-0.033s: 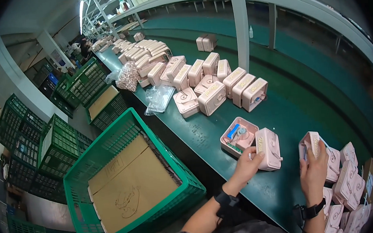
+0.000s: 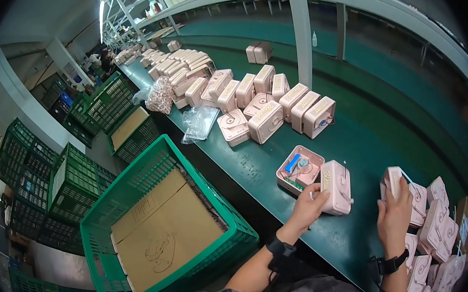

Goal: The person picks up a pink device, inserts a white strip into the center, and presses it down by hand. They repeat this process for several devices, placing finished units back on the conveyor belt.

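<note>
My left hand (image 2: 310, 207) grips a pale pink plastic case (image 2: 337, 188) by its left side; the case stands on edge, its knob and round dial facing right. My right hand (image 2: 394, 212) is wrapped over a second pink case (image 2: 391, 182), fingers across its gold-lettered narrow side. Just beyond my left hand lies an open pink housing (image 2: 301, 169). Inside it are a blue battery (image 2: 293, 163), a round grey part, wires and a green circuit board. My left fingertips behind the case are partly hidden.
Many pink cases (image 2: 266, 123) stand along the green table (image 2: 247, 170); several more pile up (image 2: 439, 228) at the right. A green crate (image 2: 241, 231) with cardboard sits left of the table. Plastic bags (image 2: 199, 123) lie near its edge. A white post (image 2: 302, 40) rises behind.
The case in my right hand has turned, so its open side no longer shows. The case in my left hand has tilted slightly.
</note>
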`<move>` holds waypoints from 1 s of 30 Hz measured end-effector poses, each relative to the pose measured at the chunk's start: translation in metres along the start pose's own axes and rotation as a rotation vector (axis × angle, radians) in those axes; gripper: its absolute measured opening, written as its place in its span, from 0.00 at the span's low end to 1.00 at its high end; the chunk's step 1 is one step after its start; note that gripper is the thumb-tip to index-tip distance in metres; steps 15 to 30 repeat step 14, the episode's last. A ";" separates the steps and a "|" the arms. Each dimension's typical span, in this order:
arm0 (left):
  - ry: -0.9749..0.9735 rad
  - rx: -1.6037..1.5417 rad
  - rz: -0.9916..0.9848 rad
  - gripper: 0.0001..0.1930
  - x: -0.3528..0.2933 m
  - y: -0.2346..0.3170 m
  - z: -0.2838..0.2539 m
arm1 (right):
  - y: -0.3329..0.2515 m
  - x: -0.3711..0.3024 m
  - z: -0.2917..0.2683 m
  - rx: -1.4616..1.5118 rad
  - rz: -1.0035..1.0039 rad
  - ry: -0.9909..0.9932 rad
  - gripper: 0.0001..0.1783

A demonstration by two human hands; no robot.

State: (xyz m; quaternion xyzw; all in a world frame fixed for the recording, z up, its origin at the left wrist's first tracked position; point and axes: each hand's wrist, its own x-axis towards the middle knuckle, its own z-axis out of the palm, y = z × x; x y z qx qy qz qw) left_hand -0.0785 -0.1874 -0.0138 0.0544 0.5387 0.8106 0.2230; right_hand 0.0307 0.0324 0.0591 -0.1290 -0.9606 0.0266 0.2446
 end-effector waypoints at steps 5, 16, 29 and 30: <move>-0.147 -0.268 -0.237 0.23 -0.006 0.009 -0.011 | -0.027 -0.028 -0.013 -0.081 -0.058 -0.153 0.26; 0.248 0.040 -0.152 0.29 0.019 -0.019 -0.002 | -0.018 -0.059 0.006 0.226 -0.107 -0.328 0.32; 0.248 0.040 -0.152 0.29 0.019 -0.019 -0.002 | -0.018 -0.059 0.006 0.226 -0.107 -0.328 0.32; 0.248 0.040 -0.152 0.29 0.019 -0.019 -0.002 | -0.018 -0.059 0.006 0.226 -0.107 -0.328 0.32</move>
